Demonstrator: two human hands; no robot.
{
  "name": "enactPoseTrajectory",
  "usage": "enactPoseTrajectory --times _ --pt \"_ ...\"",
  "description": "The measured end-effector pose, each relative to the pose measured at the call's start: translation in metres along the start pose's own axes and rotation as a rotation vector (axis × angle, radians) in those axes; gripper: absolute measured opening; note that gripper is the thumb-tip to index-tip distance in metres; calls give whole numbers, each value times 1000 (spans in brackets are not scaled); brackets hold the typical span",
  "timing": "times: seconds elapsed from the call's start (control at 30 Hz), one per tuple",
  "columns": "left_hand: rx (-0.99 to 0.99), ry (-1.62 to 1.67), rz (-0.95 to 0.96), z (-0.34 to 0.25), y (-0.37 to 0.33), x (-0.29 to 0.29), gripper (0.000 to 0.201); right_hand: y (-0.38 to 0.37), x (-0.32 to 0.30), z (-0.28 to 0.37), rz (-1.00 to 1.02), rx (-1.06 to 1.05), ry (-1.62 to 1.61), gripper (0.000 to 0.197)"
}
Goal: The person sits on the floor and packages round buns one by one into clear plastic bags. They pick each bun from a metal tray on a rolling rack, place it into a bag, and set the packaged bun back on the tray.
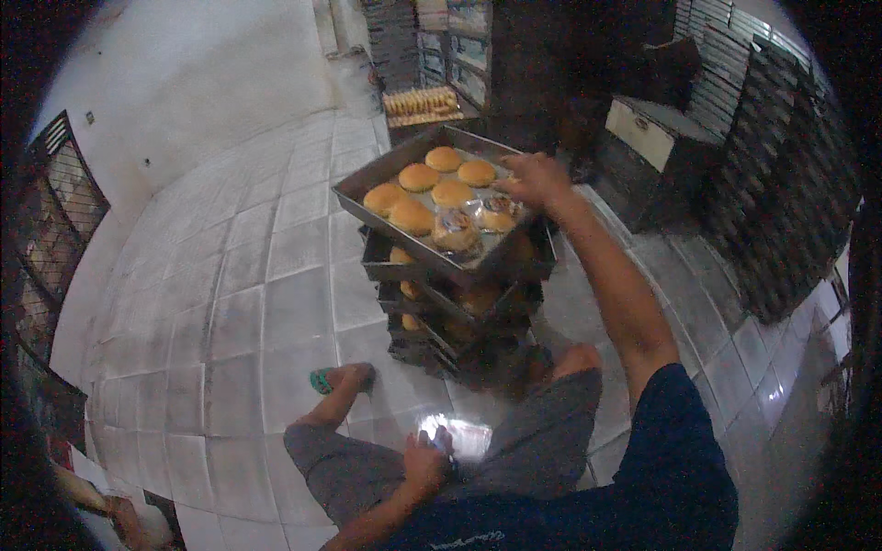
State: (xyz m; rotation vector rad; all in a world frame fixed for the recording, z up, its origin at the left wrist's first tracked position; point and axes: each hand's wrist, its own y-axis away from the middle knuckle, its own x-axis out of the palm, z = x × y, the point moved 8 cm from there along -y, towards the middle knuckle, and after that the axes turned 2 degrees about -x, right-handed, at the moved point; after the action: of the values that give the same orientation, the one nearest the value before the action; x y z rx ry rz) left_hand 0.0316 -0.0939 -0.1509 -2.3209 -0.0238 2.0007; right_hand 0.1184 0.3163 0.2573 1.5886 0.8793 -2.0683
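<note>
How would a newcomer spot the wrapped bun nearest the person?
Find the tray stack in front of the person. In its top tray, check the near corner. The wrapped bun there shines in clear plastic, unlike bare buns; its wrapped neighbour lies farther right.

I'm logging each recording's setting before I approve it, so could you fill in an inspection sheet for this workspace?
Surface: grey tiled floor, with stacked trays standing on it.
Job's things: the top tray holds round golden buns; the wrapped buns near its front and right are in clear film.
Clutter: boxy cabinet with a pale front panel, right of the stack.
Grippers: bare hands; right hand at the top tray's right side, grip unclear; left hand in the lap at a shiny, plastic-looking item, fingers too blurred to judge.
Cables: nothing seen.
Surroundings: pale wall, barred window at left, rows of bread behind; dim light.
</note>
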Motion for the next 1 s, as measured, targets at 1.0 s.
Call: enactPoseTrajectory --times 1.0 --pt "35 368 -221 -10 17 -90 17 341 322 155 599 -108 -551 48"
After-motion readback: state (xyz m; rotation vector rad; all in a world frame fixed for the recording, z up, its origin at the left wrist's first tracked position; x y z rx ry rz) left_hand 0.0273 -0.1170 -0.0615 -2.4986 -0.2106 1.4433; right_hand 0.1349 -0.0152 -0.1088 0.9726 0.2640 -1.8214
